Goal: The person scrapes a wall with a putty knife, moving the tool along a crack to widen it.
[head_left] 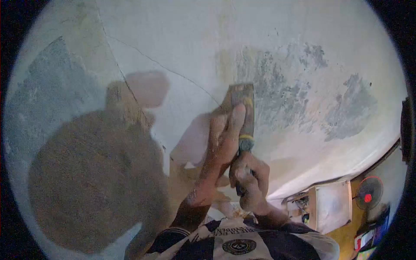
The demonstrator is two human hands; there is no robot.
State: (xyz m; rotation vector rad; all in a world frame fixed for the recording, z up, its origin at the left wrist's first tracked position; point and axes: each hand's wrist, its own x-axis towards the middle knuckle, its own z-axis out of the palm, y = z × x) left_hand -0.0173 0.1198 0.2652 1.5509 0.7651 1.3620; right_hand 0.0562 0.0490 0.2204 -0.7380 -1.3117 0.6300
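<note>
While R hand (250, 175) clenches scraper (247, 125) handle nr ctr, L hand (223, 141) touches its blade, grip unclear; wall (173, 34) behind.

- We see an off-white wall (182, 34), mottled with blotchy grey patches (353, 108) and tan stains (223, 65).
- Thin dark crack lines (171, 71) vein its pale surface.
- A large grey-brown shadow (95, 182) darkens the left side.
- We see yellow bands and a muted teal section on the brownish-grey scraper (247, 123).
- Our shirt (277, 245) has broad black and white stripes, dark lettering and a round dark badge (239, 246).
- We notice a fan (367, 198) with a red-orange rim and bright red centre.
</note>
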